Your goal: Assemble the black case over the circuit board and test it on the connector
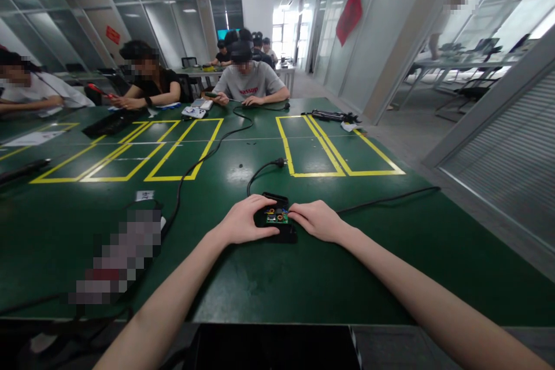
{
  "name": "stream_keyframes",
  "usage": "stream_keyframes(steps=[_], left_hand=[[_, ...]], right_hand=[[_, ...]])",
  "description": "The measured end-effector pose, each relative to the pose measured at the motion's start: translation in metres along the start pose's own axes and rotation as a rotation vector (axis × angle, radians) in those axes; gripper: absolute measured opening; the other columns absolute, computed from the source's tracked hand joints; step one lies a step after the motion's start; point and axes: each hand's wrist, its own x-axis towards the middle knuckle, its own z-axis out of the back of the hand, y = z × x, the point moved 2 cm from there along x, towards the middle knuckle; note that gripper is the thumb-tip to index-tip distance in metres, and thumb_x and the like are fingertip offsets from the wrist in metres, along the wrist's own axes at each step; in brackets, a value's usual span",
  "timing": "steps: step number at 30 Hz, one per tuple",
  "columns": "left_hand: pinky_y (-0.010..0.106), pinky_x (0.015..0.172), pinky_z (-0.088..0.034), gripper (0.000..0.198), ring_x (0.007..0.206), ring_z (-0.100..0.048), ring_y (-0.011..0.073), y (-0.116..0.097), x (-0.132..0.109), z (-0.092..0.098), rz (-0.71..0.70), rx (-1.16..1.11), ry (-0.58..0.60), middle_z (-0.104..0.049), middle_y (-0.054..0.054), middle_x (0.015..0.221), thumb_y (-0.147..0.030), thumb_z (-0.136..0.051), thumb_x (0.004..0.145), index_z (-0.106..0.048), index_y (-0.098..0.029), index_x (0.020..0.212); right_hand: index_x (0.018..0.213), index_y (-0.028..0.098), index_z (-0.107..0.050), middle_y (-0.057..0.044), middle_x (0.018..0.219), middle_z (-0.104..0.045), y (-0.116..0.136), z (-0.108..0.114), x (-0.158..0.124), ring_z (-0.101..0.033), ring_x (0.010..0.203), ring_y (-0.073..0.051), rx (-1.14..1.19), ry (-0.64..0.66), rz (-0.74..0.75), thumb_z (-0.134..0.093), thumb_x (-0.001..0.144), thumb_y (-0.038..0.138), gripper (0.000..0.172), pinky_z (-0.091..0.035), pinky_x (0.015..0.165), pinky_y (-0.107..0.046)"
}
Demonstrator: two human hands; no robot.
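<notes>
On the green table, a small open black plastic case (287,237) lies before me with a green circuit board (272,220) in it. Copper-coloured coils and small parts show on the board. My left hand (240,221) grips the case from the left, fingers along the far side and thumb along the near side. At the board's right end, my right hand (319,221) is closed in a pinch close to a bit of blue; what sits between its fingertips is too small to make out. A black power cable with a plug (280,162) runs from behind the case.
A blurred-out power strip (124,254) lies to my left. Black cables cross the table, one (390,199) off to the right. Yellow tape (318,174) marks rectangles. A folded black tripod (332,116) lies at the far right. Several people sit opposite, one in a grey shirt (249,85).
</notes>
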Motion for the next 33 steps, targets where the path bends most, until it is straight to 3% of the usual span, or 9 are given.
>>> stream_keyframes(steps=[6, 10, 14, 18, 22, 28, 33], left_hand=[[0.036, 0.095, -0.056, 0.039, 0.105, -0.070, 0.0242, -0.003, 0.002, -0.003, 0.016, 0.040, -0.010, -0.075, 0.008, 0.113, -0.031, -0.077, 0.082, -0.071, -0.021, 0.120], [0.033, 0.091, -0.057, 0.031, 0.098, -0.070, 0.0218, -0.002, 0.003, -0.005, 0.033, 0.042, -0.029, -0.075, 0.007, 0.105, -0.028, -0.074, 0.085, -0.075, -0.021, 0.115], [0.032, 0.089, -0.058, 0.030, 0.097, -0.070, 0.0207, -0.001, 0.002, -0.008, 0.042, 0.026, -0.054, -0.072, 0.007, 0.106, -0.028, -0.075, 0.084, -0.076, -0.021, 0.113], [0.035, 0.094, -0.057, 0.027, 0.105, -0.068, 0.0220, -0.003, 0.000, -0.005, -0.012, -0.016, -0.056, -0.072, 0.009, 0.111, -0.027, -0.073, 0.086, -0.075, -0.022, 0.112], [0.039, 0.103, -0.053, 0.025, 0.117, -0.064, 0.0245, -0.002, -0.002, 0.009, -0.056, -0.036, -0.065, -0.064, 0.014, 0.128, -0.028, -0.069, 0.087, -0.073, -0.018, 0.110], [0.027, 0.071, -0.053, 0.019, 0.077, -0.066, 0.0160, 0.001, -0.003, 0.015, 0.061, 0.091, 0.063, -0.068, 0.004, 0.094, -0.025, -0.067, 0.084, -0.072, -0.018, 0.101], [0.026, 0.073, -0.051, 0.022, 0.080, -0.069, 0.0170, -0.004, -0.004, 0.008, 0.068, 0.159, 0.085, -0.074, 0.004, 0.092, -0.022, -0.061, 0.089, -0.072, -0.019, 0.108]], right_hand=[[0.108, 0.021, -0.067, -0.008, 0.096, -0.079, 0.010, 0.004, 0.002, -0.075, 0.086, -0.023, -0.051, 0.090, -0.110, -0.045, 0.106, 0.032, 0.025, -0.044, 0.071, -0.028], [0.117, 0.021, -0.063, -0.007, 0.089, -0.077, 0.012, 0.007, 0.001, -0.074, 0.079, -0.023, -0.008, 0.071, -0.137, -0.047, 0.105, 0.036, 0.025, -0.044, 0.068, -0.029], [0.140, 0.019, -0.054, -0.006, 0.088, -0.077, 0.012, 0.008, -0.002, -0.074, 0.076, -0.025, 0.069, 0.022, -0.105, -0.061, 0.095, 0.047, 0.053, -0.048, 0.069, -0.031], [0.127, 0.021, -0.066, -0.008, 0.106, -0.079, 0.012, 0.007, -0.002, -0.076, 0.087, -0.025, 0.118, -0.002, -0.063, -0.063, 0.092, 0.045, 0.042, -0.052, 0.076, -0.033], [0.117, 0.023, -0.072, -0.005, 0.095, -0.080, 0.009, 0.007, -0.001, -0.074, 0.073, -0.021, 0.159, -0.011, -0.098, -0.064, 0.090, 0.042, 0.034, -0.051, 0.067, -0.029], [0.116, 0.024, -0.073, -0.004, 0.095, -0.081, 0.010, 0.006, -0.003, -0.074, 0.073, -0.020, 0.187, -0.010, -0.108, -0.066, 0.088, 0.040, 0.033, -0.050, 0.067, -0.028], [0.110, 0.022, -0.071, -0.005, 0.088, -0.080, 0.020, 0.004, -0.003, -0.074, 0.071, -0.021, 0.107, -0.020, -0.186, -0.065, 0.087, 0.040, 0.029, -0.048, 0.066, -0.028]])
